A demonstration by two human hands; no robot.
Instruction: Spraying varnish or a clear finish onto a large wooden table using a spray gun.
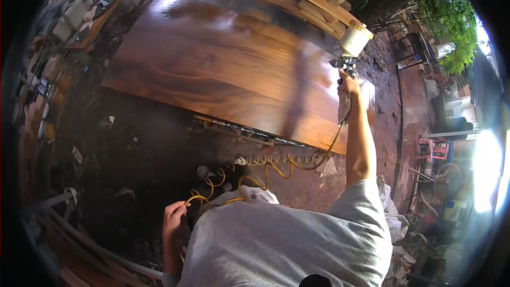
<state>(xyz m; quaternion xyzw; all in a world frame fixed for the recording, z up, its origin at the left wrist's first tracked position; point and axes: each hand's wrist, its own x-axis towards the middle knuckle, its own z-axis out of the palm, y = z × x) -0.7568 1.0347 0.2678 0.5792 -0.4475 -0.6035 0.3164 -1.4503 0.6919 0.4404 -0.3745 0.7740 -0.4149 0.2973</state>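
Your right hand (348,82) is clamped around the grip of a dark metal spray gun with a cream-white cylindrical cup (351,51), held out at the right end of a long, glossy brown wood-grain panel (204,64). Your left hand (174,217) has its fingers closed on a coiled yellow hose (195,197), well apart from the panel; the hose loops past the panel's near edge toward your right hand.

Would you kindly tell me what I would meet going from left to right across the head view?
White scrap → left hand → spray gun → pink chair.
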